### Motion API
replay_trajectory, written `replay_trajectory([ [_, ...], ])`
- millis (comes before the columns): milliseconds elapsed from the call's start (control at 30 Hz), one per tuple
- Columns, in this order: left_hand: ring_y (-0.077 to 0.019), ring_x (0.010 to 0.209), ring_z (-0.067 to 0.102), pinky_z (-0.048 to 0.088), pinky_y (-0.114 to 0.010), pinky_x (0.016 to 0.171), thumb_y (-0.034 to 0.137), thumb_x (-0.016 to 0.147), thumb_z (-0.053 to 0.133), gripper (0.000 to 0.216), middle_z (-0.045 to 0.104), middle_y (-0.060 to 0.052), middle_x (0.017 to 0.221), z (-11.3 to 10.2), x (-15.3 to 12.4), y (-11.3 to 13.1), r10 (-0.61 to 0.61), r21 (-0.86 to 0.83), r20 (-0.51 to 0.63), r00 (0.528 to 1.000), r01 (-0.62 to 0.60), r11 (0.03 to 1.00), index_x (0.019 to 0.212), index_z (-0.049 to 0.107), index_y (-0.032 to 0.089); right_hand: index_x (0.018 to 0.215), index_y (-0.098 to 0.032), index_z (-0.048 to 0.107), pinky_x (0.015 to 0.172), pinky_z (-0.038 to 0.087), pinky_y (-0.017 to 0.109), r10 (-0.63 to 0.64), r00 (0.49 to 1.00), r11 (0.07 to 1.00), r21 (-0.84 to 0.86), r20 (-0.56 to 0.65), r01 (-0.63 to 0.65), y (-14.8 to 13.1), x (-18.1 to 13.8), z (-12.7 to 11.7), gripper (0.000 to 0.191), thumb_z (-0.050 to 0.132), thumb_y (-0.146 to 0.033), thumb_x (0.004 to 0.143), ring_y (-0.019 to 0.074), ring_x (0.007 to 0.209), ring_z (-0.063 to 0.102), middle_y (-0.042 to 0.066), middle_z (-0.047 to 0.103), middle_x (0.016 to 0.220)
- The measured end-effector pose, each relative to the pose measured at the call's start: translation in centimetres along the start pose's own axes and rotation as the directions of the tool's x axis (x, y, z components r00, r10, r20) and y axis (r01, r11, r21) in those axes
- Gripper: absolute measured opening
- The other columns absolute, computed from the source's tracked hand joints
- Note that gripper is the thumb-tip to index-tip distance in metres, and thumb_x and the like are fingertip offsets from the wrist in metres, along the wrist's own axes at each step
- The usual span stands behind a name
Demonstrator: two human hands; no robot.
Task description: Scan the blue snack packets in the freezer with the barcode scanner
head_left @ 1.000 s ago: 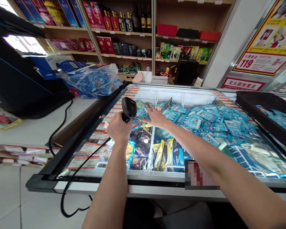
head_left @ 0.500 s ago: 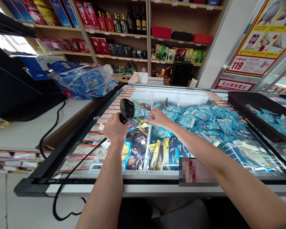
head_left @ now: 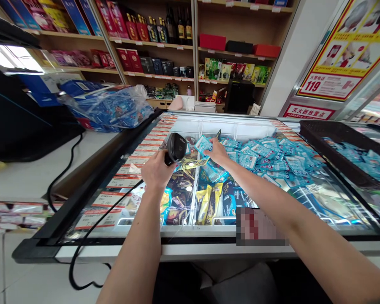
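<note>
My left hand (head_left: 156, 171) is closed around the handle of a black barcode scanner (head_left: 176, 147), its head tilted toward the right. A black cable (head_left: 114, 207) runs from it down to the left. My right hand (head_left: 218, 152) pinches a small light-blue packet (head_left: 203, 145) by its right edge, just right of the scanner head. Below and right of that hand, a heap of similar blue packets (head_left: 269, 154) lies on the glass top of a chest freezer (head_left: 177, 234). Under the glass, yellow wrappers (head_left: 209, 202) and dark wrappers show.
At the right stands a dark brown basket (head_left: 316, 126) holding more blue packets. A clear plastic bag of blue packs (head_left: 114, 109) sits on the left counter (head_left: 98, 141). Price labels (head_left: 114, 184) line the freezer's left side. Stocked shelves (head_left: 158, 44) rise behind.
My right hand has moved slightly right and now holds up a blue packet. The scanner in my left hand has shifted a little right, toward it. The view has shifted slightly.
</note>
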State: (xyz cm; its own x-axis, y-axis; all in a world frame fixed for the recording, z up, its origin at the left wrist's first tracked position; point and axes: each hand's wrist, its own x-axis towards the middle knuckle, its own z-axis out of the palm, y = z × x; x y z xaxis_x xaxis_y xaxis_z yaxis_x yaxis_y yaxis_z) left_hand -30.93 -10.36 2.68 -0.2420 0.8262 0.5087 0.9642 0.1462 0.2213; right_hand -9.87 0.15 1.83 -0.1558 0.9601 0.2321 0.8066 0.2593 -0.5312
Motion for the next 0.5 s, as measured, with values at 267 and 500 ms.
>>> replay_trajectory([
  [267,-0.0232,0.092,0.064,0.036,-0.030,0.061,0.037,0.076,0.059,0.036,0.069,-0.002,0.104,1.7,-0.4,0.8,0.307,-0.030,0.007,0.952,-0.306,0.951,0.110,0.062,0.026,0.118,-0.019,0.052,0.088,0.042,0.035,-0.222,0.948,0.950,0.170,-0.226,0.263,4.5,-0.9,-3.9,0.034,0.051,-0.027,0.085,0.0236,0.099,0.059,0.006,0.064,0.112],
  [500,-0.0217,0.095,0.064,0.039,-0.029,0.063,0.036,0.077,0.057,0.035,0.070,-0.001,0.103,2.5,-1.0,2.3,0.474,-0.057,0.017,0.880,-0.473,0.879,0.110,0.062,0.025,0.119,-0.020,0.053,0.073,0.044,0.030,-0.163,0.951,0.909,0.335,-0.262,0.248,9.2,-1.0,-3.5,0.040,0.051,-0.039,0.085,0.0166,0.073,0.053,0.005,0.064,0.102],
])
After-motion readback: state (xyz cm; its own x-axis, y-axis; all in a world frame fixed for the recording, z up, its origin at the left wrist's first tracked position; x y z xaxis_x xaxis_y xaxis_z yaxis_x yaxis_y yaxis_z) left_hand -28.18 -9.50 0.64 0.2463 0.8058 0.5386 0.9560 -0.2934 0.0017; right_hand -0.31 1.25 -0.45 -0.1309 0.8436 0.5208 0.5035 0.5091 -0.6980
